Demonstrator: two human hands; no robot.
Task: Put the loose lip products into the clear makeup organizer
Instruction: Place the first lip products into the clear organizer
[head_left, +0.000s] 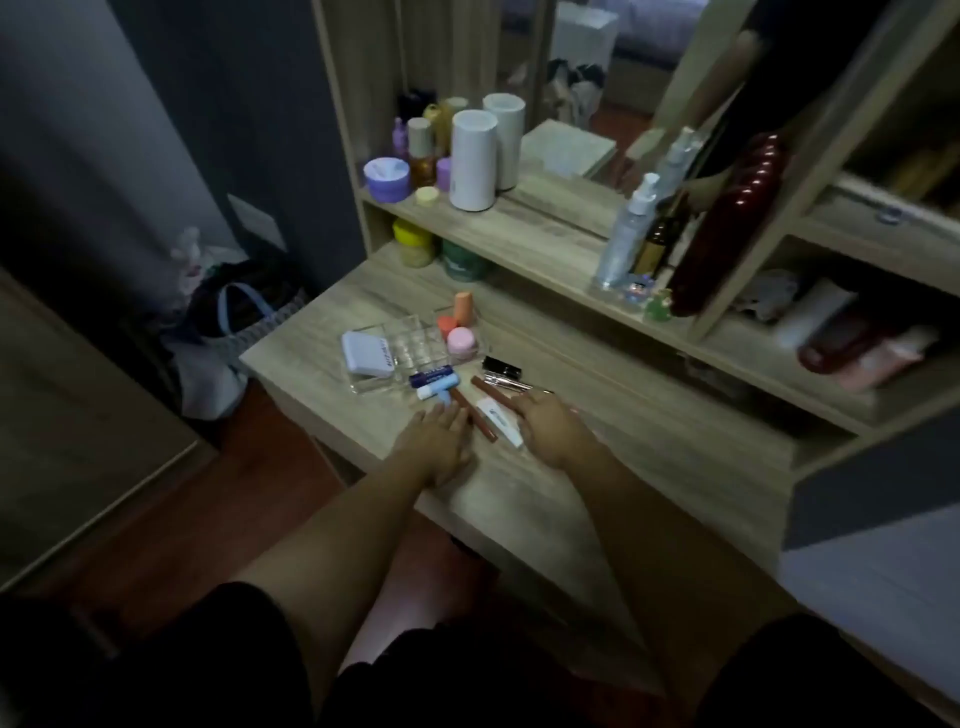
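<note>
A clear makeup organizer (415, 340) stands on the wooden vanity top (597, 457); it holds a lavender compact (365, 354), an orange sponge (461, 307) and a pink jar (461, 340). Loose lip products lie in front of it: a dark blue tube (432, 375), a light blue balm (439, 388), two brown sticks (480, 427), a white tube (500, 420), a black lipstick (500, 366) and a silver tube (506, 383). My left hand (435, 439) lies flat with fingers spread by the brown sticks. My right hand (551, 425) is open, its fingertips beside the white tube.
A raised shelf behind carries a white cylinder (472, 158), a purple jar (386, 179), small bottles and a clear pump bottle (626, 228). A dark red hairbrush (727, 223) leans at the right. A mirror stands behind. A bag (244, 317) sits on the floor at left.
</note>
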